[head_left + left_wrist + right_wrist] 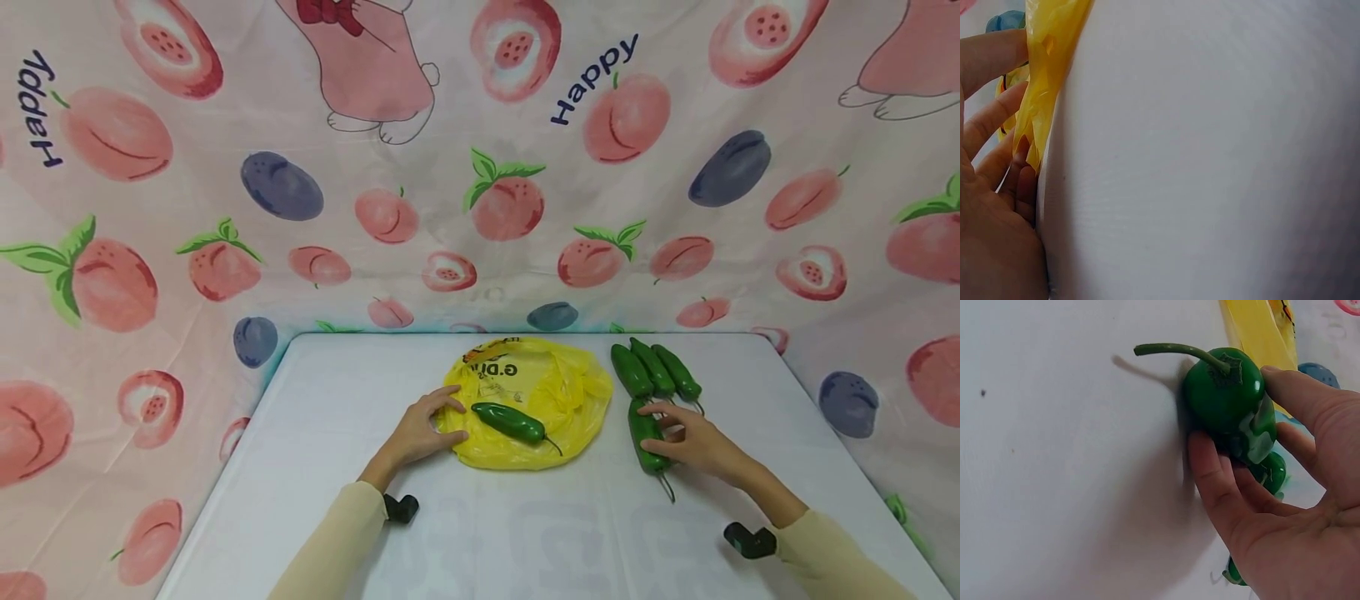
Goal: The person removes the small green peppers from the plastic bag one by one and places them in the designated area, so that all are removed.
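A glossy green chili pepper [512, 423] lies on a flattened yellow plastic bag [465, 454] near the table's middle. The left hand [422, 425] is at the bag's left edge, thumb and fingers spread apart and touching the plastic. In the left wrist view, those fingers [994, 125] rest against the crumpled yellow edge. To the right, the right hand [693, 440] holds another green chili pepper [643, 437] between thumb and fingers, its stem toward the near side. That held pepper [1222, 387] fills the grasp in the right wrist view, on or close to the tabletop.
Three more green chili peppers [652, 367] lie side by side beyond the right hand, by the bag's right edge. The white tabletop [360, 375] ends at a fruit-printed cloth [442, 183] behind. Both wrists carry a small black device [750, 542].
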The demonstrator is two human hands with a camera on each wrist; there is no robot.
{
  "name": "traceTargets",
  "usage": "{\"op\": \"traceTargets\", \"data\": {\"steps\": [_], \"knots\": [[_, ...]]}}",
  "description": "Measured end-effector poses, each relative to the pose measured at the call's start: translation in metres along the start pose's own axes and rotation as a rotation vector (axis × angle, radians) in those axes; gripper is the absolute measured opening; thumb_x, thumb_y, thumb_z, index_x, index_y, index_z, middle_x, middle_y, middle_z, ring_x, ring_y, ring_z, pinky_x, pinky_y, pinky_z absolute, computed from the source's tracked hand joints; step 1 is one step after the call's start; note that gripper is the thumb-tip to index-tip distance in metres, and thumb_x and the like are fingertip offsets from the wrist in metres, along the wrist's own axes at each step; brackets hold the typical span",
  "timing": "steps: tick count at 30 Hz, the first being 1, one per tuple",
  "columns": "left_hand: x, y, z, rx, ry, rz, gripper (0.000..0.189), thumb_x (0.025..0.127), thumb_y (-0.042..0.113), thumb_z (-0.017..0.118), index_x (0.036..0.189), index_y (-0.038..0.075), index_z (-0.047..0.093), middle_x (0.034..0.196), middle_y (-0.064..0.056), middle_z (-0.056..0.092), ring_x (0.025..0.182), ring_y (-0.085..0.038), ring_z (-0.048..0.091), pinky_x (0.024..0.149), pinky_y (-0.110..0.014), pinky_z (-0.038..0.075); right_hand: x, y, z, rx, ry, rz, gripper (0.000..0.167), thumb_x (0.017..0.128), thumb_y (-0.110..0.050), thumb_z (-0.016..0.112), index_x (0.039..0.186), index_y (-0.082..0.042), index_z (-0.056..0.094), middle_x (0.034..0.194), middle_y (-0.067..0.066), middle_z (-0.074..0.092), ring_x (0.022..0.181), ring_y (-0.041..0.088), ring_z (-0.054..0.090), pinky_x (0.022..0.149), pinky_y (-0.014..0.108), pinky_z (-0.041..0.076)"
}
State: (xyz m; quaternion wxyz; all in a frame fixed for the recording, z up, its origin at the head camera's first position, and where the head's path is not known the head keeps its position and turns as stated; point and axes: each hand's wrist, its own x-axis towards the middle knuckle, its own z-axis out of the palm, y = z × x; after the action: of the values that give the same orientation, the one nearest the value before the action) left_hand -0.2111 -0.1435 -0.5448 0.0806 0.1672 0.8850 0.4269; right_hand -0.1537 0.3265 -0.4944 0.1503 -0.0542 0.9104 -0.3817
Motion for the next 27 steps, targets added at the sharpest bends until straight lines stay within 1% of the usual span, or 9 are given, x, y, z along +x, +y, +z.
{"op": "traceTargets", "data": {"steps": [4, 9, 14, 19, 23, 27], "knots": [[0.000, 0.000, 0.000, 0.001, -0.001, 0.004, 0.030, 0.084, 0.038, 0.082, 0.111, 0.029, 0.070, 0.159, 0.006, 0.044, 0.152, -0.030, 0.030, 0.122, -0.063, 0.019, 0.000, -0.002, -0.004, 0.001, -0.016, -0.025, 0.060, 0.092, -0.032, 0.079, 0.143, -0.013, 0.054, 0.129, 0.025, 0.059, 0.100, 0.031, 0.064, 0.078, 0.042, 0.061], [0.000, 0.000, -0.001, -0.007, -0.005, 0.006, 0.031, 0.084, 0.036, 0.082, 0.111, 0.028, 0.070, 0.159, 0.006, 0.044, 0.152, -0.029, 0.030, 0.122, -0.061, 0.019, -0.001, -0.005, -0.011, 0.012, -0.042, -0.045, 0.061, 0.092, -0.031, 0.079, 0.144, -0.011, 0.052, 0.127, 0.025, 0.059, 0.094, 0.026, 0.065, 0.073, 0.037, 0.061], [-0.001, 0.001, -0.001, -0.013, -0.006, 0.007, 0.030, 0.084, 0.036, 0.083, 0.111, 0.028, 0.070, 0.159, 0.006, 0.044, 0.152, -0.030, 0.030, 0.122, -0.062, 0.020, -0.004, -0.010, -0.020, 0.002, -0.044, -0.070, 0.063, 0.092, -0.029, 0.079, 0.144, -0.009, 0.050, 0.126, 0.027, 0.058, 0.095, 0.028, 0.067, 0.072, 0.039, 0.061], [-0.001, 0.001, -0.001, -0.010, 0.000, 0.006, 0.029, 0.084, 0.037, 0.083, 0.110, 0.030, 0.070, 0.159, 0.006, 0.044, 0.152, -0.030, 0.030, 0.122, -0.062, 0.020, -0.003, -0.010, -0.026, -0.047, -0.034, -0.068, 0.065, 0.091, -0.032, 0.079, 0.146, -0.012, 0.050, 0.128, 0.026, 0.058, 0.101, 0.034, 0.067, 0.074, 0.043, 0.061], [-0.001, 0.000, -0.001, -0.016, 0.002, -0.002, 0.029, 0.084, 0.038, 0.083, 0.110, 0.031, 0.070, 0.159, 0.007, 0.044, 0.152, -0.030, 0.030, 0.121, -0.063, 0.020, -0.002, -0.009, -0.030, -0.074, -0.030, -0.110, 0.068, 0.091, -0.032, 0.079, 0.148, -0.010, 0.047, 0.129, 0.027, 0.057, 0.104, 0.037, 0.067, 0.075, 0.046, 0.061], [-0.002, 0.000, -0.001, -0.019, 0.000, -0.006, 0.030, 0.084, 0.038, 0.083, 0.110, 0.032, 0.070, 0.159, 0.007, 0.044, 0.152, -0.030, 0.030, 0.121, -0.063, 0.020, -0.002, -0.012, -0.038, -0.085, -0.013, -0.189, 0.071, 0.092, -0.031, 0.079, 0.149, -0.007, 0.044, 0.130, 0.030, 0.057, 0.104, 0.037, 0.068, 0.076, 0.048, 0.061]]}}
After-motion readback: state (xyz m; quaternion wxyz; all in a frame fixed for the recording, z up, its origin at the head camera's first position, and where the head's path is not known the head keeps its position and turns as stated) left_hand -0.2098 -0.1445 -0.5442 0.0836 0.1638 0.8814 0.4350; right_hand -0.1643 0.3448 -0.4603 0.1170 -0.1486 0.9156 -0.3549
